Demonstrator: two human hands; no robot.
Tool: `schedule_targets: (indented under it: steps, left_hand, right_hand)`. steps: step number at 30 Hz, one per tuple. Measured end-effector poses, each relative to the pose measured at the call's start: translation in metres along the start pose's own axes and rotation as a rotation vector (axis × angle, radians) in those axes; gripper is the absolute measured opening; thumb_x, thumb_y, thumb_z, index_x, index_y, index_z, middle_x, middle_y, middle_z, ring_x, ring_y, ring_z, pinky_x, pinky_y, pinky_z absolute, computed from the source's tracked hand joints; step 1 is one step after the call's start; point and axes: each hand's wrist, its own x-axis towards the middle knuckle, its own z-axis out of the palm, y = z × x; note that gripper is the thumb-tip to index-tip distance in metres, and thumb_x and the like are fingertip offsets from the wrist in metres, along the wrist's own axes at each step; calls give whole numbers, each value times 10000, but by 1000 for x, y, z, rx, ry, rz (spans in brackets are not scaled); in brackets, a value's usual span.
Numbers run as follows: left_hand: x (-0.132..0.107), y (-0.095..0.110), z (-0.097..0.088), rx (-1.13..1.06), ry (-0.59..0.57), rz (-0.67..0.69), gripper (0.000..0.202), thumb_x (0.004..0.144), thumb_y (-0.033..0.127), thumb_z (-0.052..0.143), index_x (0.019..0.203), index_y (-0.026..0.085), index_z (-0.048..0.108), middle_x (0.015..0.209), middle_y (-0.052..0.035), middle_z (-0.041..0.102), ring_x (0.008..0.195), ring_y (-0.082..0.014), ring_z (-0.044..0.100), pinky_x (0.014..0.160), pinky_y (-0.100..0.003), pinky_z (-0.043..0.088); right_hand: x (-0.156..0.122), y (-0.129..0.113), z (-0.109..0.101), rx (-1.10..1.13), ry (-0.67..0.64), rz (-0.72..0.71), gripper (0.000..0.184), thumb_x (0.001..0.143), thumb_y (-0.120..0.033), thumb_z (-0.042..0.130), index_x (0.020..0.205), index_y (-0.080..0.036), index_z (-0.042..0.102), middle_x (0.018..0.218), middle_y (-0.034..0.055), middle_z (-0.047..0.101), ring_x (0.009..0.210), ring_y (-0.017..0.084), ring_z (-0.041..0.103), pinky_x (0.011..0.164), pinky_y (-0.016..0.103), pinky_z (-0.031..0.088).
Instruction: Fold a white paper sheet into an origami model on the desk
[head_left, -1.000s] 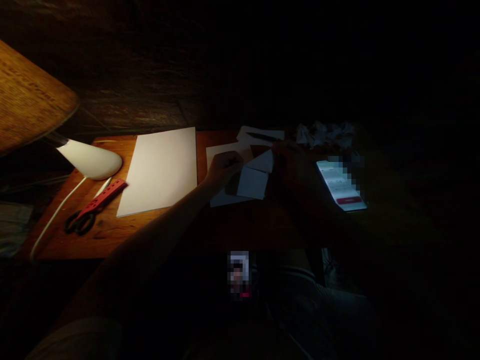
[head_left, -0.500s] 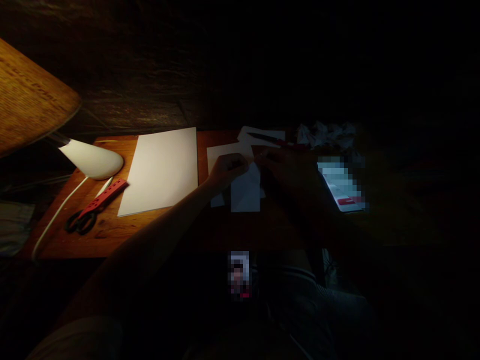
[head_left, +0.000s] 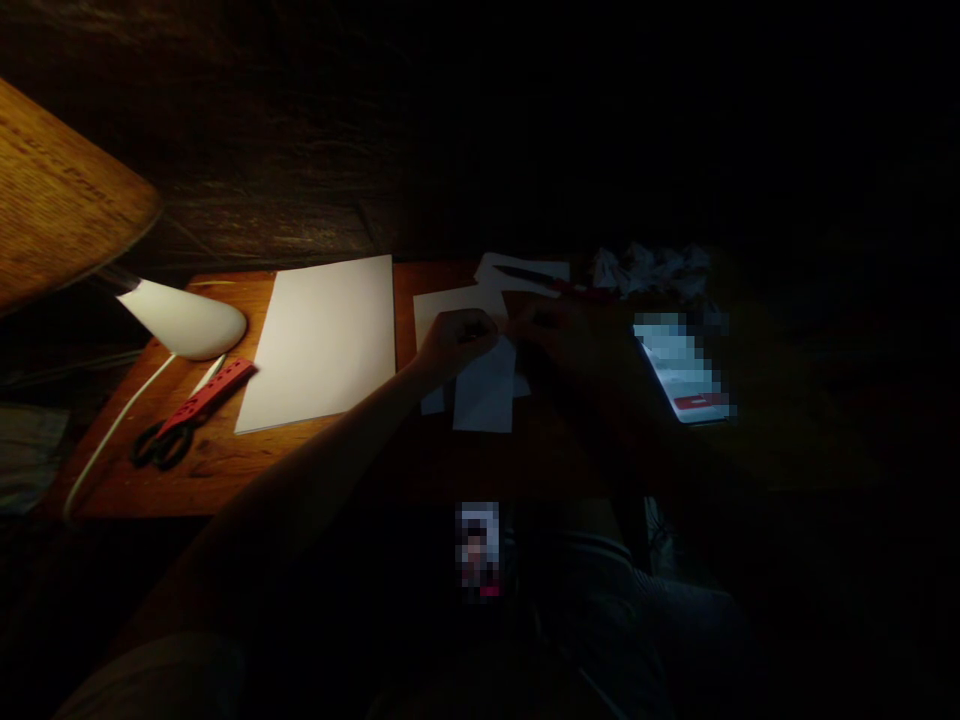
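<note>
My left hand (head_left: 459, 335) is closed in a pinch at the top edge of a small white sheet of paper (head_left: 484, 390). Close beside it, my right hand (head_left: 551, 330) pinches the same paper near its top right corner, its fingers dim in shadow. The sheet hangs down below the fingertips over the wooden table. Behind it lies another white paper (head_left: 431, 310), partly covered by my left hand and the held sheet. Farther back, dark-bladed scissors (head_left: 529, 277) with red handles rest on more paper (head_left: 487, 268).
On the left stand a desk lamp (head_left: 187, 318), red-and-black scissors (head_left: 176, 425) and a large white paper stack (head_left: 326, 345) on the wooden table (head_left: 217, 480). Crumpled paper (head_left: 649, 268) lies at the back right, near a lit phone (head_left: 682, 370). Another lit screen (head_left: 478, 550) glows below the table edge.
The held paper has shifted slightly left and down and tilted a little. Both hands stay close together at its top edge, the right one moving slightly.
</note>
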Motion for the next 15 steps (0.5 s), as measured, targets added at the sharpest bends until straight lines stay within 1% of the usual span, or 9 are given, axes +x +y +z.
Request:
schedule_targets:
  steps: [4,7,11,13,15]
  left_hand:
    - [0,1,0,-2,-12,14,97,732,225,658,659,180,613,615,34,528,573,-87,435,554,-234,340]
    - [1,1,0,-2,0,9,101,738,217,662,658,175,615,610,33,529,575,-89,435,551,-232,330]
    - [2,-2,0,4,20,11,106,729,234,669,658,172,620,621,32,532,581,-87,442,558,-238,322]
    - [2,-4,0,-14,21,13,122,728,255,676,660,174,616,625,34,531,581,-86,437,564,-241,325]
    - [2,-6,0,-25,29,8,129,724,272,678,665,179,610,628,35,528,584,-88,431,569,-245,323]
  right_hand:
    - [-1,-2,1,37,3,32,340,700,-342,830,540,-211,560,619,-36,540,635,121,460,604,269,375]
    - [-1,-4,1,55,11,43,377,688,-380,850,533,-216,549,606,-34,528,615,120,453,594,274,375]
    - [-1,-4,1,70,62,72,408,697,-410,845,525,-224,525,585,-30,513,597,130,458,565,274,362]
    - [-1,-4,0,54,65,71,373,721,-383,823,538,-223,539,593,-31,526,608,130,469,577,270,373]
    - [-1,-3,0,24,37,37,308,746,-342,804,571,-219,583,634,-29,570,642,129,499,612,267,401]
